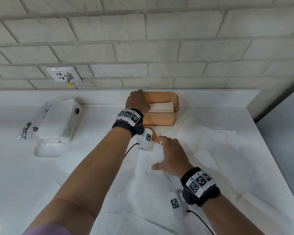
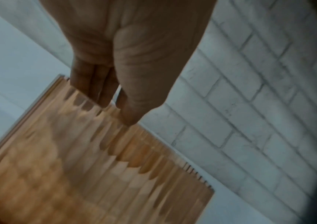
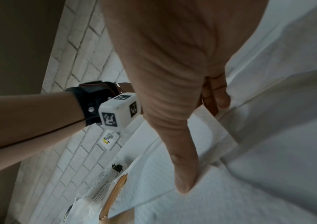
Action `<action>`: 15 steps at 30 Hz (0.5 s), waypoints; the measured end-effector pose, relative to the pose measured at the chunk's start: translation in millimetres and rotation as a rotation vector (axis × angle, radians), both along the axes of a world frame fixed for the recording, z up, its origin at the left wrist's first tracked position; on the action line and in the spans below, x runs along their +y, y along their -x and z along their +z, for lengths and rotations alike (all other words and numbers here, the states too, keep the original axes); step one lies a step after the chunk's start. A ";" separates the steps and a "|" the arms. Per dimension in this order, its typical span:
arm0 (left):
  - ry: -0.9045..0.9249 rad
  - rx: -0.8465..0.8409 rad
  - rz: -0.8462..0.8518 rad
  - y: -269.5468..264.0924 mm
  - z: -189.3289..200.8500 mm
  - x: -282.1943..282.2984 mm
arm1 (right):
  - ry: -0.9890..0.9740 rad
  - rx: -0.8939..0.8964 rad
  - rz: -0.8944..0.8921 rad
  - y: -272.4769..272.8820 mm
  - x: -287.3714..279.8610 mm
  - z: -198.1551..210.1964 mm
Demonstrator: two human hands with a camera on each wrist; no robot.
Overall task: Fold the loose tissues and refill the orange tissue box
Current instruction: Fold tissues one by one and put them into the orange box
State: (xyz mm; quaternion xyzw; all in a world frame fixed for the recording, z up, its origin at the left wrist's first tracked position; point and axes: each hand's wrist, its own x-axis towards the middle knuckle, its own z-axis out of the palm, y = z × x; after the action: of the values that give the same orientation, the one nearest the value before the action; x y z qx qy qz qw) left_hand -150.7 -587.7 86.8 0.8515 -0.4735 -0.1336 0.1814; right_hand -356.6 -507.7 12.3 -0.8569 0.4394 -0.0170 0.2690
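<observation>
Left hand (image 1: pixel 137 100) clamped on the near-left rim of the orange box (image 1: pixel 161 117), fingers inside and thumb outside the ribbed wall. Folded tissue (image 1: pixel 161 106) already lying in the box, just right of that hand. Right hand (image 1: pixel 172 156) nearer the body, fingers spread flat, pressing down loose tissues (image 1: pixel 210 150) spread beneath and to its right. Lid (image 1: pixel 154 134) between the two wrists, partly hidden. Tissues likely feather-light, limp, easily torn: best pinched at an edge or corner. Box probably light and stiff, prone to sliding.

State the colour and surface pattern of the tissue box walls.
The tissue box is see-through orange with fine vertical ribs, clearest in the head view.
</observation>
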 end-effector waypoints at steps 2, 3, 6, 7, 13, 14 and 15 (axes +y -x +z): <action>0.147 0.027 -0.042 3.8 11.9 17.3 | -0.030 0.037 0.000 -1.6 -2.2 6.9; 0.201 0.062 -0.080 4.5 18.8 29.1 | -0.051 0.036 -0.004 -1.8 -2.1 9.9; 0.104 0.194 -0.269 -1.6 32.1 71.1 | -0.179 -0.068 -0.046 2.2 -1.5 13.1; 0.014 0.232 -0.338 -3.6 32.8 87.0 | -0.234 -0.119 -0.056 5.2 -1.4 14.9; -0.155 0.335 -0.457 -0.2 -1.3 147.7 | -0.326 -0.234 -0.025 17.0 -3.4 40.8; -0.102 0.312 -0.422 0.6 -4.7 151.6 | -0.342 -0.249 -0.040 18.2 -4.3 44.1; -0.039 0.315 -0.370 0.8 -7.5 156.0 | -0.384 -0.278 -0.051 20.6 -5.2 47.9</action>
State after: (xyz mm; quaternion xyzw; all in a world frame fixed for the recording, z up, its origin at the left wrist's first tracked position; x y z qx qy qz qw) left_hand -151.5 -431.8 79.3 0.7223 -0.5846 -0.3047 0.2090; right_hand -377.2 -512.9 60.2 -0.7681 0.4147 -0.0579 0.4844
